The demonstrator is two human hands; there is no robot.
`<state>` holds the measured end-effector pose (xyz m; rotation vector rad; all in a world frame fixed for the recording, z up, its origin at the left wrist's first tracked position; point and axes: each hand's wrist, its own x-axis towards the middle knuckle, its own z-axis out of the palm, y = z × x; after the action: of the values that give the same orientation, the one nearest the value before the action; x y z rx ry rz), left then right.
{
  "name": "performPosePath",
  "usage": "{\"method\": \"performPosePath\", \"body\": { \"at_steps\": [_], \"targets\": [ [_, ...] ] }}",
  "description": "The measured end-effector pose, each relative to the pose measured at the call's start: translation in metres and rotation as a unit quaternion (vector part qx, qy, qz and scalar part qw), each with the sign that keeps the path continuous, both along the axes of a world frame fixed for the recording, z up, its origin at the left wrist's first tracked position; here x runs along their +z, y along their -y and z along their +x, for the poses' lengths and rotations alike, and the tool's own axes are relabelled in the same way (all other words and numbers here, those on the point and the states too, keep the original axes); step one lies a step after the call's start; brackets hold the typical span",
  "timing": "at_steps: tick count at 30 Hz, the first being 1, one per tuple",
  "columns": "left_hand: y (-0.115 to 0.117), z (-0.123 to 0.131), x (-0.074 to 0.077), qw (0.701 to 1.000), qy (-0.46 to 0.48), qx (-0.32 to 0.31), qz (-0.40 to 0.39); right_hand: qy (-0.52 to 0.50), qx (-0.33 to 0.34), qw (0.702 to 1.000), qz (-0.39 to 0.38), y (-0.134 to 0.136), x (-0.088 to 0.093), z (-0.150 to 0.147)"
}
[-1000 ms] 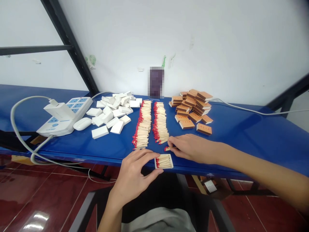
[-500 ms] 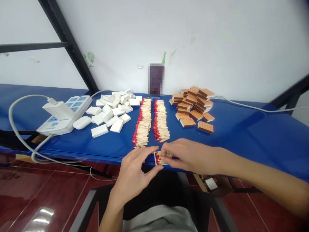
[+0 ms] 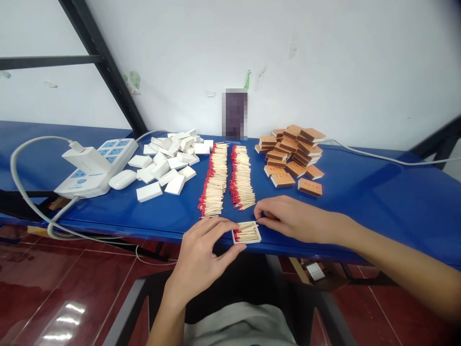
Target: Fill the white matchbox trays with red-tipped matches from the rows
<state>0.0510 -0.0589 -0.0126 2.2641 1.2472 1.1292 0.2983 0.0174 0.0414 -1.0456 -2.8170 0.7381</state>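
Observation:
A small white matchbox tray (image 3: 247, 233) filled with red-tipped matches lies at the near edge of the blue table (image 3: 378, 202). My left hand (image 3: 201, 247) pinches the tray's left end between thumb and fingers. My right hand (image 3: 288, 218) rests on the table just right of the tray, its fingers curled together by the tray's far right corner; whether anything is in them is hidden. Just beyond the tray lie two long rows of loose matches, the left row (image 3: 215, 180) and the right row (image 3: 241, 178).
A pile of white inner trays (image 3: 167, 163) lies at the left. Orange matchbox sleeves (image 3: 293, 154) are heaped at the right. A white power strip (image 3: 95, 166) with a plug and cable, and a white earbud case (image 3: 122, 179), sit far left. A black frame bar slants up behind.
My right hand brought matches over the tray, then drew back to the right of it. My left hand has stayed on the tray, which has shifted slightly.

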Motion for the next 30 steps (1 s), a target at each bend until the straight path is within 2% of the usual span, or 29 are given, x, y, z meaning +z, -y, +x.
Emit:
{"method": "performPosePath", "body": {
  "at_steps": [5, 8, 11, 14, 19, 25, 30],
  "targets": [
    [0.0, -0.001, -0.001, 1.0, -0.009, 0.0, 0.003, 0.005, -0.052, 0.999, 0.016, 0.0, 0.016, 0.004],
    [0.0, 0.0, -0.002, 1.0, -0.003, 0.011, 0.007, 0.0, -0.043, 0.999, -0.002, 0.009, 0.021, 0.002],
    [0.0, 0.0, -0.004, 1.0, -0.005, 0.019, 0.011, -0.01, -0.006, 1.0, -0.017, 0.02, 0.015, -0.004],
    [0.0, -0.001, -0.004, 1.0, -0.007, 0.016, 0.012, -0.032, 0.002, 0.999, -0.005, 0.024, 0.008, -0.008],
    [0.0, -0.001, -0.004, 1.0, -0.013, 0.01, 0.015, -0.06, 0.0, 0.998, 0.021, 0.022, 0.005, -0.01],
    [-0.002, 0.001, -0.004, 1.0, -0.016, 0.009, 0.022, -0.064, 0.005, 0.998, 0.003, 0.023, -0.005, -0.018],
    [-0.001, 0.0, -0.003, 1.0, -0.017, 0.005, 0.017, -0.11, 0.023, 0.993, -0.018, 0.019, -0.008, -0.022]
  ]
}}
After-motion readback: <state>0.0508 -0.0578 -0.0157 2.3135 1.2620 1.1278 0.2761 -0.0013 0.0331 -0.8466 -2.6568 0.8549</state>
